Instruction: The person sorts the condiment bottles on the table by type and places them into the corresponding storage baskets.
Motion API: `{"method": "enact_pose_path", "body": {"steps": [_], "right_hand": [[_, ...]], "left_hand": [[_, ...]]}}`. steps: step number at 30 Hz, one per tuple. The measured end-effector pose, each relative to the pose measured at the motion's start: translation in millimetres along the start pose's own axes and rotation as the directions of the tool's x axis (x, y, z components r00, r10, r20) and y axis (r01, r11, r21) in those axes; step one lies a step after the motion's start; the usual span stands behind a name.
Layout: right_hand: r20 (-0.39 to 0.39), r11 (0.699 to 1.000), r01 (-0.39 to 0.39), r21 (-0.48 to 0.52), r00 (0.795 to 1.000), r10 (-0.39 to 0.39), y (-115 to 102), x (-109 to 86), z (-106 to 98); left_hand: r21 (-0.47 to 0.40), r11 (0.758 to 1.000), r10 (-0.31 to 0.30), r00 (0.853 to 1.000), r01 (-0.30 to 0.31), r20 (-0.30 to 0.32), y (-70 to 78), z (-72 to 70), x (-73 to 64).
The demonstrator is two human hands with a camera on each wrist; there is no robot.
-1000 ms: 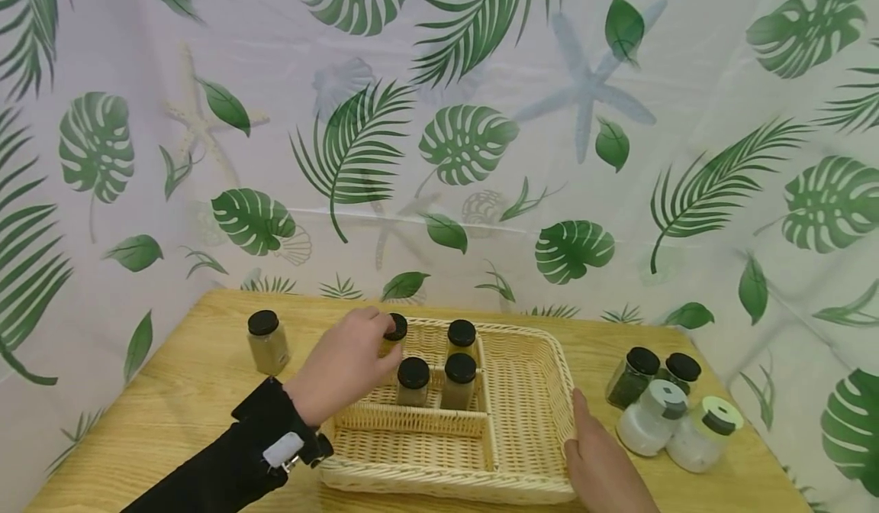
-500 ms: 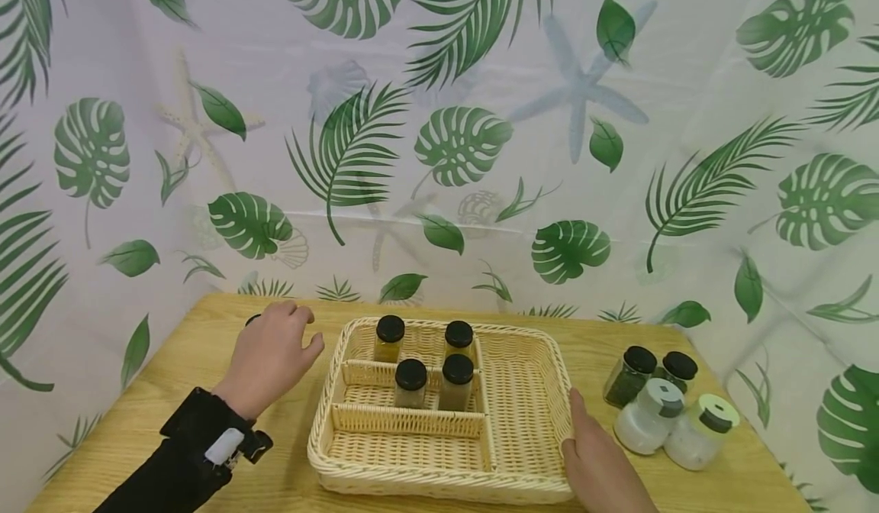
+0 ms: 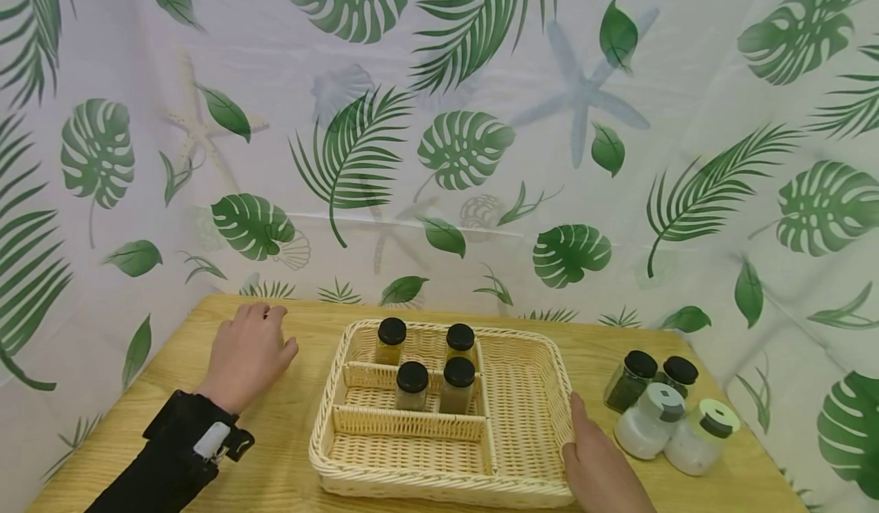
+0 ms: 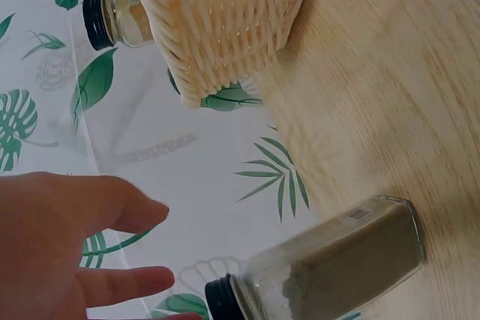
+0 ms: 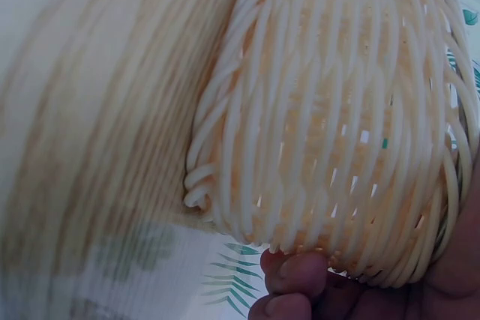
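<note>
My left hand [image 3: 245, 358] is over the left part of the table, its fingers apart. In the left wrist view a spice jar [image 4: 337, 267] with a black lid and brownish powder stands just beyond the fingertips; the hand hides it in the head view. My right hand [image 3: 603, 459] holds the right side of a wicker basket [image 3: 439, 482], and its curled fingers [image 5: 296, 273] show against the weave in the right wrist view. Two jars stand in the basket's back compartment, including a yellowish one [image 3: 390, 343], and two in the middle one, including a brownish one [image 3: 456, 387].
Right of the basket stand two black-lidded jars of dark contents, one being a green-flecked jar [image 3: 629, 382], and two white-filled shakers, including one with a pale green lid [image 3: 700, 437]. A leaf-print cloth [image 3: 384, 269] hangs behind the wooden table [image 3: 295, 421].
My left hand has let go of the yellowish jar in the back compartment and moved left, out of the basket, to the jar on the table. My right hand stays at the basket.
</note>
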State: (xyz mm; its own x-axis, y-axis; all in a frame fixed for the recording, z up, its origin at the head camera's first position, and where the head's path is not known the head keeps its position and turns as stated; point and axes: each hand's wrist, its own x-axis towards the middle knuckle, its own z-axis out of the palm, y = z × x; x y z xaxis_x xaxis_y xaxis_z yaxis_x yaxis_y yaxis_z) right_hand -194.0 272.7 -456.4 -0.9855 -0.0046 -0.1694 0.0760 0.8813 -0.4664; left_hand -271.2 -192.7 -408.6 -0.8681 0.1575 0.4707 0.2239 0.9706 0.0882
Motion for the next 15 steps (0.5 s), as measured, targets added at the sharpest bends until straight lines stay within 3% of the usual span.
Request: {"method": "enact_pose_path", "body": {"steps": [9,15], "right_hand": [[0.003,1.0,0.013,0.0,1.0,-0.013,0.2,1.5,0.4],[-0.003,1.0,0.021,0.002,1.0,-0.021,-0.2,0.9,-0.4]], "left_hand": [[-0.007,0.998,-0.059,0.99,0.06,0.131,-8.8,5.5,1.6],[-0.011,0.997,-0.068,0.986,0.071,0.15,-10.3,7.4,5.1]]}}
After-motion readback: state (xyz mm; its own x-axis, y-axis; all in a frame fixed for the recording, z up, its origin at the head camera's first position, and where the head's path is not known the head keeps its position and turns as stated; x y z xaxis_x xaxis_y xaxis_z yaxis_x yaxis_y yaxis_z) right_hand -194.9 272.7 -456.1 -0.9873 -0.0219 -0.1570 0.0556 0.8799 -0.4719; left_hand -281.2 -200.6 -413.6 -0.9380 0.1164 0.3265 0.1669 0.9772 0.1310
